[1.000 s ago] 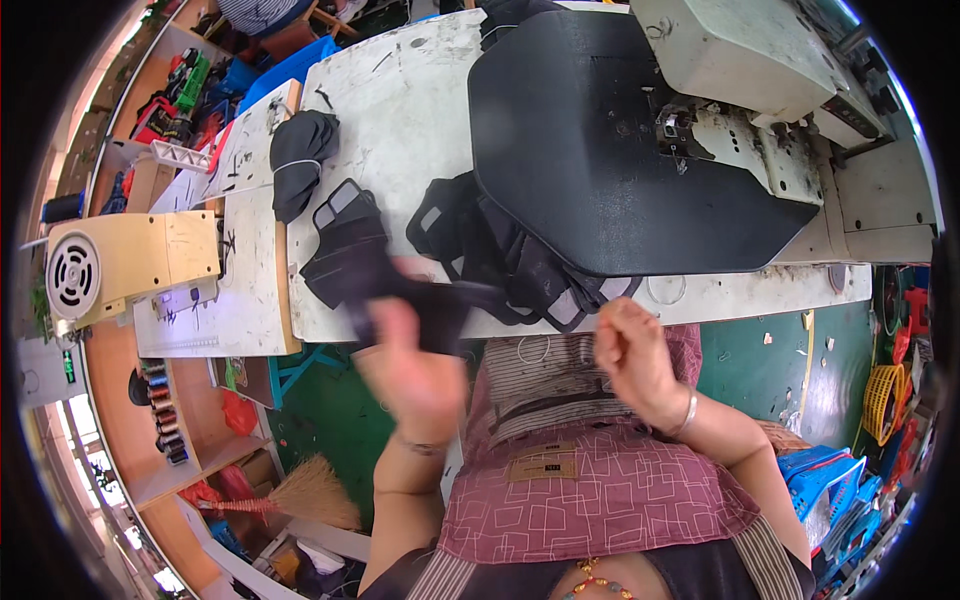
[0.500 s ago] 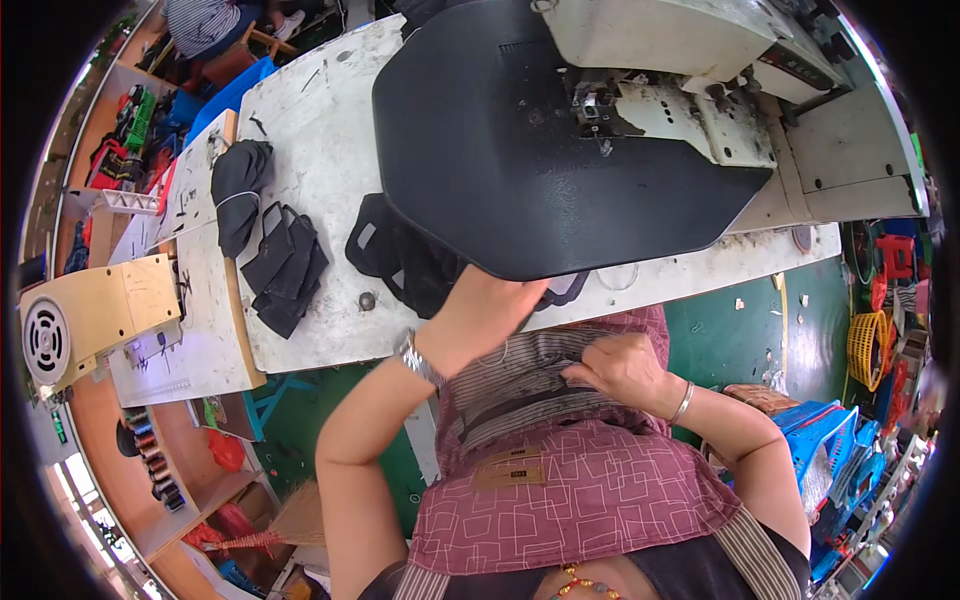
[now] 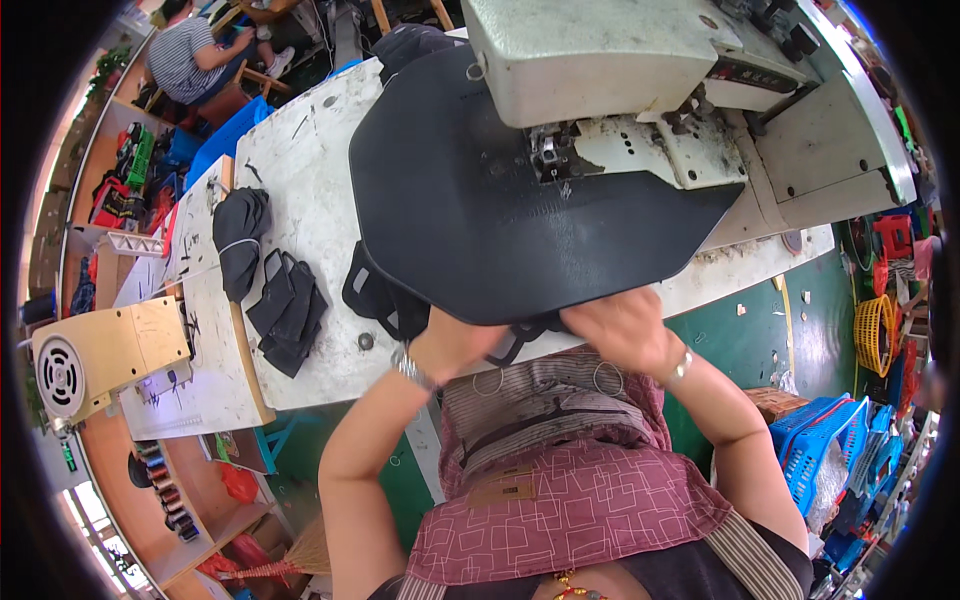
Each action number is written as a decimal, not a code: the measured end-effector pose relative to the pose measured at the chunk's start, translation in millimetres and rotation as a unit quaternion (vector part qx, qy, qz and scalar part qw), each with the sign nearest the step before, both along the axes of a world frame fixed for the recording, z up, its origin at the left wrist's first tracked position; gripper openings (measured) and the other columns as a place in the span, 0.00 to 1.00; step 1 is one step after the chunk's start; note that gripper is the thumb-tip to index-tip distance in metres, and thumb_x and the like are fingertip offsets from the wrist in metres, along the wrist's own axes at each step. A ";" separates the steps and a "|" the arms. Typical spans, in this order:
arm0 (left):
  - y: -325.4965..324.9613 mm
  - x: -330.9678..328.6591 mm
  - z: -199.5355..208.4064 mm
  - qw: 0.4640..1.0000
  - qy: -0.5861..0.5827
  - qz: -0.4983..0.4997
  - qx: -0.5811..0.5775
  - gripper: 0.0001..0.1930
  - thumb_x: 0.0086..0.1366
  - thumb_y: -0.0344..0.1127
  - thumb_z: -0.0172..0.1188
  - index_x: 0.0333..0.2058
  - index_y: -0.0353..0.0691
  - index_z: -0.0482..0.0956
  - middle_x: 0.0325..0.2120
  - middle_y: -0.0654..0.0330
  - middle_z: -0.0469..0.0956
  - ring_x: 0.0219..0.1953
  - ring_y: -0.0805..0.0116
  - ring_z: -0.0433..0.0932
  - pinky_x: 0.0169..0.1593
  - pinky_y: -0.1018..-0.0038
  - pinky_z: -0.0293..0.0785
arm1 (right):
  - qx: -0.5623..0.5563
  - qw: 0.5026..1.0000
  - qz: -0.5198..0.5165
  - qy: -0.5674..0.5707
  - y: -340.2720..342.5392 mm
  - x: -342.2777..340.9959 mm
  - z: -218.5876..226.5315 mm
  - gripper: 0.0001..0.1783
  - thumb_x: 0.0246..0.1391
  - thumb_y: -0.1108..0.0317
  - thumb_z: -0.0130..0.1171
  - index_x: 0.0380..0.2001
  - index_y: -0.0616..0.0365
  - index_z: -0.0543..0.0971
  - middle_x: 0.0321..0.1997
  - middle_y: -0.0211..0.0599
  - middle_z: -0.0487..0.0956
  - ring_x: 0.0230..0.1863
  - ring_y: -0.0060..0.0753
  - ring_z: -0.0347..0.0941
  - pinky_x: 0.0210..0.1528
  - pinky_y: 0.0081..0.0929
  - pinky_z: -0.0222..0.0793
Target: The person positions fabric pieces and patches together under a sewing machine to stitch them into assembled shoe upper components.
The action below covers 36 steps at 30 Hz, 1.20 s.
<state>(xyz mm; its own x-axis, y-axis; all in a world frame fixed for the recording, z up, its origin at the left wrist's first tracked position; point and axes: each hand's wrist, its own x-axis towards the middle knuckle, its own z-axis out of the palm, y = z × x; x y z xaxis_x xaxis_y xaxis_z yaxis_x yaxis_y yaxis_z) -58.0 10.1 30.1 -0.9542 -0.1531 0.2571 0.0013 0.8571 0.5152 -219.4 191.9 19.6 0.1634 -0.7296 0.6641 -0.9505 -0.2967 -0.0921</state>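
A broad black plate reaches out around the bed of a white sewing machine. My left hand is at the plate's near edge, with its fingers hidden underneath. My right hand is further right along that edge, its fingertips partly covered and slightly blurred. Between the hands, a black fabric piece with a cut-out opening pokes out from below the plate; a firm grip on it does not show. More black fabric pieces lie partly under the plate, left of my left hand.
On the white table are a stack of black cup-shaped pieces and a pile of black strapped pieces. A tan machine head is at far left. Blue baskets stand at right. A person sits at upper left.
My right hand has moved up from the apron to the plate's near edge. My left hand has shifted slightly left. The whole view has tilted, so the table and machine appear lower.
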 end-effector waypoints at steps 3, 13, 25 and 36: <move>25.4 35.0 41.0 0.927 0.230 -0.159 -0.252 0.09 0.59 0.39 0.57 0.39 0.49 0.80 0.40 0.60 0.81 0.42 0.58 0.79 0.43 0.65 0.76 | -0.036 0.996 0.067 0.038 35.1 9.0 57.7 0.16 0.45 0.68 0.60 0.41 0.52 0.79 0.42 0.47 0.81 0.26 0.28 0.73 0.26 0.21 0.69; -7.7 -1.9 99.5 0.918 0.182 -0.058 -0.348 0.13 0.63 0.43 0.58 0.35 0.39 0.71 0.42 0.40 0.78 0.46 0.46 0.79 0.49 0.59 0.78 | 0.007 0.995 -0.012 -0.095 -1.7 -18.4 105.8 0.16 0.38 0.78 0.63 0.36 0.63 0.82 0.40 0.45 0.82 0.32 0.40 0.80 0.32 0.28 0.79; -14.2 -16.4 111.1 0.988 0.046 -0.019 -0.149 0.40 0.56 0.60 0.61 0.51 0.25 0.73 0.52 0.40 0.73 0.54 0.48 0.69 0.55 0.58 0.68 | -0.004 0.986 -0.026 -0.164 -18.2 -31.7 100.3 0.18 0.34 0.85 0.59 0.35 0.65 0.81 0.41 0.47 0.82 0.37 0.43 0.81 0.32 0.29 0.77; -14.1 -26.2 113.6 0.988 0.041 -0.006 -0.150 0.38 0.51 0.53 0.67 0.51 0.24 0.74 0.54 0.41 0.72 0.57 0.48 0.66 0.58 0.58 0.65 | -0.018 0.983 -0.028 -0.178 -20.9 -37.4 98.0 0.18 0.34 0.86 0.57 0.34 0.66 0.81 0.42 0.48 0.82 0.38 0.44 0.81 0.35 0.29 0.78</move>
